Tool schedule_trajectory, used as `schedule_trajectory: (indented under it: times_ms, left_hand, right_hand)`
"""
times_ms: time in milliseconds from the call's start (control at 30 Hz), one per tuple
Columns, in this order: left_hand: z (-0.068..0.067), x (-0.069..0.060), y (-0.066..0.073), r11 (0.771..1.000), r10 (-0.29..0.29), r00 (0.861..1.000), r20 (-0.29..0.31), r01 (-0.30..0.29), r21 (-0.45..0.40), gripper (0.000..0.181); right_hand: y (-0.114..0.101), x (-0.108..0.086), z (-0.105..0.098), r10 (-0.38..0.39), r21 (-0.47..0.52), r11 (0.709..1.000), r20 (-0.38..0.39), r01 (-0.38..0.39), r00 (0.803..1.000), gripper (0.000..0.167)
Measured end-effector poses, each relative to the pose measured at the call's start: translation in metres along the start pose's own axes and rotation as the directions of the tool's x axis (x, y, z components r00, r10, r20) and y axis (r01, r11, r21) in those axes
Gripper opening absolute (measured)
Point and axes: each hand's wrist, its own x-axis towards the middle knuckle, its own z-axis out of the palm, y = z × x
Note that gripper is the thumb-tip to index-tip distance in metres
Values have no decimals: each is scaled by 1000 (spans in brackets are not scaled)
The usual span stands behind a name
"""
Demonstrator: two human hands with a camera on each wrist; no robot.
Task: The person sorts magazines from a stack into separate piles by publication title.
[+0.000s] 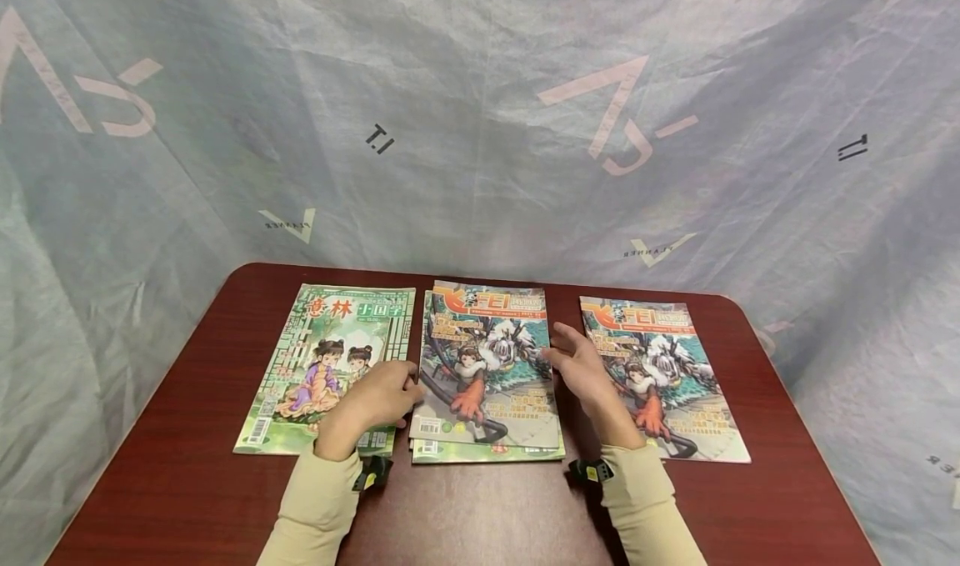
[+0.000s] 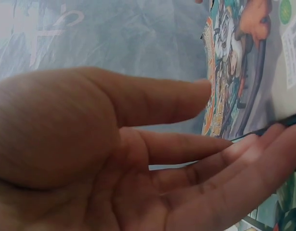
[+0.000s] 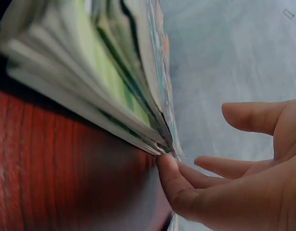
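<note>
In the middle of the table lies a stack of magazines, topped by one with an orange title and an action-cartoon cover (image 1: 487, 374). A green-edged magazine (image 1: 468, 453) sticks out slightly beneath it. My left hand (image 1: 381, 395) is at the stack's left side, its thumb and fingers (image 2: 215, 178) extended near the edge, gripping nothing. At the right side, my right hand (image 1: 585, 374) touches the stack's page edges with a fingertip (image 3: 168, 166); its thumb stands apart. Several layers of pages (image 3: 90, 72) show in the right wrist view.
A green magazine with two cartoon children (image 1: 322, 374) lies at the left, partly under my left forearm. Another orange-titled magazine (image 1: 675, 374) lies at the right, partly behind my right wrist. A grey printed cloth (image 1: 480, 132) hangs behind the dark red table (image 1: 172, 433).
</note>
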Motion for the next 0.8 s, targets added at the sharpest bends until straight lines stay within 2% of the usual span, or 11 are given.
schedule_trajectory:
  times_ms: [233,400,600,733,767,800]
  left_hand:
    - [0,-2,3,999,21,1000,10,-22,29,15]
    - [1,-1,3,997,38,999,-13,-37,67,26]
    - [3,3,3,997,48,996,-70,-44,63,34]
    - [7,12,-6,998,56,993,-100,-53,39,44]
    - [10,19,-17,996,85,990,-114,-80,48,43]
    - [12,22,-21,996,86,989,-119,-82,41,44]
  right_hand:
    - [1,0,1,7,-36,999,11,-7,1000,69]
    - [2,0,1,-2,-24,1000,14,2,1000,70]
    - [4,1,0,9,4,1000,-8,-9,1000,70]
    - [4,1,-3,23,-17,1000,-12,-23,1000,67]
    - [4,0,-4,27,-26,999,-10,-27,1000,66]
    - [4,0,-4,31,-34,999,-5,-31,999,65]
